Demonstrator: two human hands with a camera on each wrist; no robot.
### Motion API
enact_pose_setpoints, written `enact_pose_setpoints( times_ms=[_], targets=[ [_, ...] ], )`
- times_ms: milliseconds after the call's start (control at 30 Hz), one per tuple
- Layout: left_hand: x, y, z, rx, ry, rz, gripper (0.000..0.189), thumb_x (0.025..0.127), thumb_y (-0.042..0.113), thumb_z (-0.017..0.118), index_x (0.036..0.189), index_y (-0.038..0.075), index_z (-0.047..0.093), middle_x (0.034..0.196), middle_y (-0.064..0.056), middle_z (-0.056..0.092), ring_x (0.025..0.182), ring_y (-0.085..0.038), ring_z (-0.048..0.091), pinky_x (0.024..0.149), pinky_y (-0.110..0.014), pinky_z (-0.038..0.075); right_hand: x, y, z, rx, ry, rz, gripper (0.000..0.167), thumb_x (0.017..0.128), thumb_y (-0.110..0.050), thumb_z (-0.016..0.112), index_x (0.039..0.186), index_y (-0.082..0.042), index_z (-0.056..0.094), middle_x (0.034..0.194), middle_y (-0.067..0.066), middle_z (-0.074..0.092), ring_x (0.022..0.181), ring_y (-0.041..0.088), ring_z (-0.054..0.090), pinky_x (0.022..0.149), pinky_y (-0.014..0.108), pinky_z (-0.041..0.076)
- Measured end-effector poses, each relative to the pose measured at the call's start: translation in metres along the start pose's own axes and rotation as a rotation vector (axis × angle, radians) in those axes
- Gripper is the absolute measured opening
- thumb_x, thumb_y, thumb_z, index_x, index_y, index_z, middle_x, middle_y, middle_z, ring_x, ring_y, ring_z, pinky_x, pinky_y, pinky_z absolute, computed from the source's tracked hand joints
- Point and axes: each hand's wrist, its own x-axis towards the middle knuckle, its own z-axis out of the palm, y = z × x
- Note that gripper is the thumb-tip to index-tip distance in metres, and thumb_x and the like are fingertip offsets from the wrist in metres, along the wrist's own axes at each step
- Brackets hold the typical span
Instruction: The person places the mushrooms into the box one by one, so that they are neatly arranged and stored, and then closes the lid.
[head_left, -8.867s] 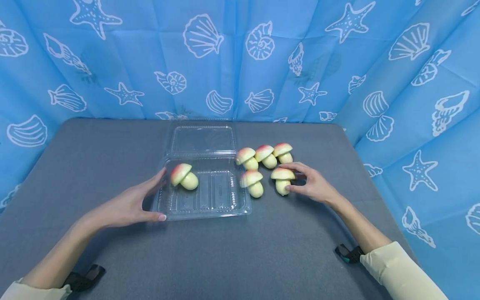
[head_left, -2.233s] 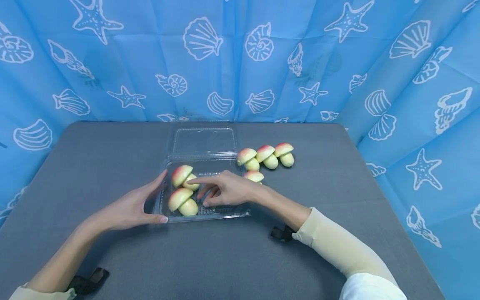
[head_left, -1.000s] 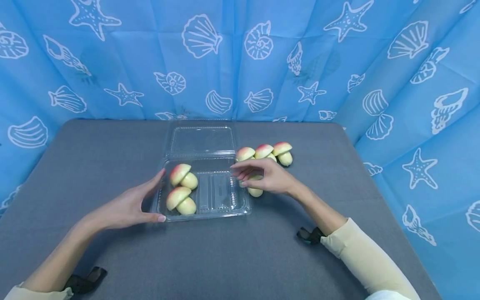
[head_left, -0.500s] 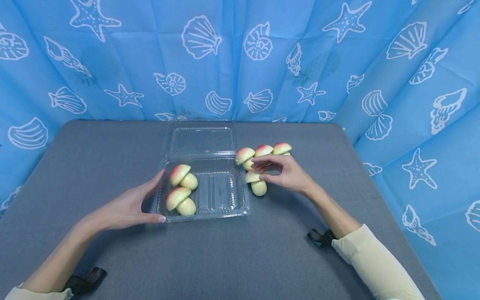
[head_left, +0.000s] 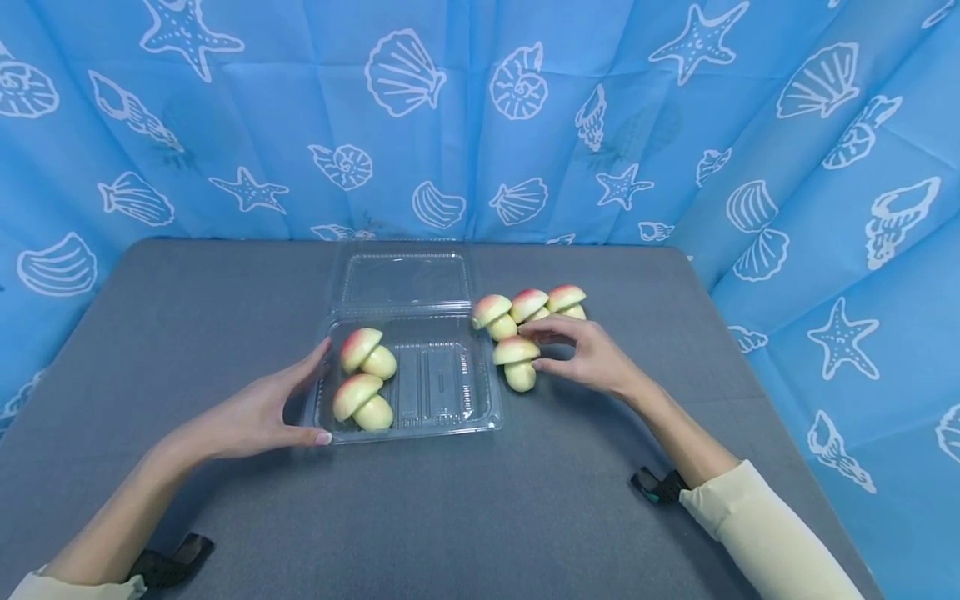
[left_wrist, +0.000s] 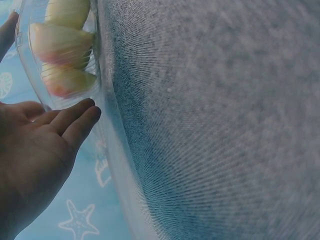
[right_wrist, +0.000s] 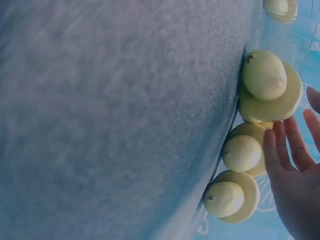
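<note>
My right hand [head_left: 588, 354] pinches the right side of a pale yellow mushroom [head_left: 519, 367] with a red-tinged cap, beside the clear plastic container. In the right wrist view its fingers lie right at the edge of that mushroom's cap [right_wrist: 295, 95]. At the container's left side, my left hand [head_left: 258, 412] spreads thumb and fingers along the wall and front corner, fingers straight in the left wrist view. The clear container [head_left: 438, 429] stands with its lid folded back. Two mushrooms lie at its left, a rear one [head_left: 367, 354] and a front one [head_left: 363, 402].
Three more mushrooms [head_left: 530, 304] sit in a row behind the right hand, which partly covers them. The clear lid [head_left: 408, 279] lies flat toward the back of the grey table [head_left: 480, 517]. A blue shell-patterned curtain [head_left: 465, 125] hangs behind it.
A second mushroom has come into the container, and my right hand has left it. The hand has moved back right to the mushroom beside the container, which has shifted slightly right and turned. Left hand unchanged.
</note>
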Motion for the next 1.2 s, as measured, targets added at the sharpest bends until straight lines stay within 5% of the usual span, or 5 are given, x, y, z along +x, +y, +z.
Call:
enact_pose_setpoints(
  times_ms=[700,1200],
  targets=[
    [0.000,-0.002,-0.001,-0.007,-0.007,-0.013,0.118,0.080,0.054,0.078,0.161,0.017,0.001,0.161,-0.026,0.018,0.145,-0.047,0.022,0.111,-0.066,0.025,-0.002,0.006,0.009,-0.027,-0.124,0.100,0.066,0.080,-0.005,0.083,0.139,-0.008,0.054,0.135,0.008,0.057,0.117,0.026,0.058,0.097,0.046,0.052],
    [0.000,-0.001,0.000,-0.018,-0.007,-0.014,0.119,0.080,0.054,0.078,0.161,0.014,0.001,0.160,-0.027,0.021,0.143,-0.047,0.025,0.111,-0.066,0.025,0.000,0.004,0.020,-0.069,-0.107,0.129,0.073,0.073,-0.010,0.089,0.136,-0.007,0.053,0.131,0.006,0.059,0.115,0.022,0.061,0.096,0.038,0.052]
  ],
)
